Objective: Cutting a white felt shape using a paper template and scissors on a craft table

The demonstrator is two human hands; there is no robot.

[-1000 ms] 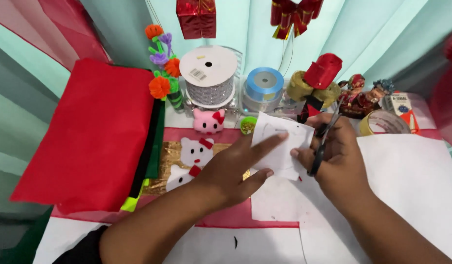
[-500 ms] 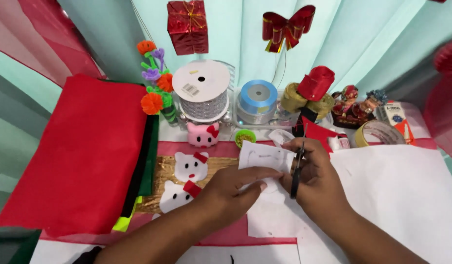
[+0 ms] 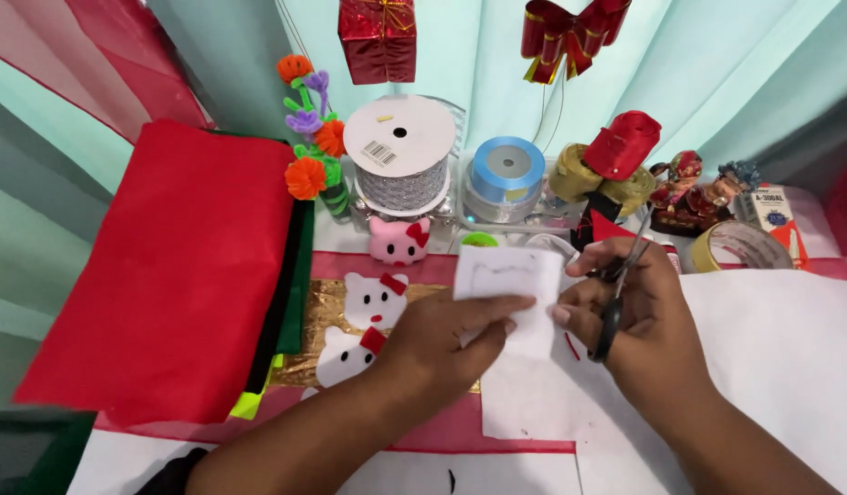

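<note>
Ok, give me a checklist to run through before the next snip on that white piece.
1. Left hand pinching the white piece: ok.
2. Right hand has its grip on the scissors: ok.
3. Blades set on the drawn outline: cannot tell, the white piece hides the tips.
4. Left fingertips away from the blades: cannot tell.
5. White piece lifted off the cat faces: ok.
6. Ribbon spools out of the way behind: ok.

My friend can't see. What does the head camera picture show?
The left hand holds a small white felt piece while the right hand grips black scissors beside it. Behind lie red felt and ribbon spools.
</note>
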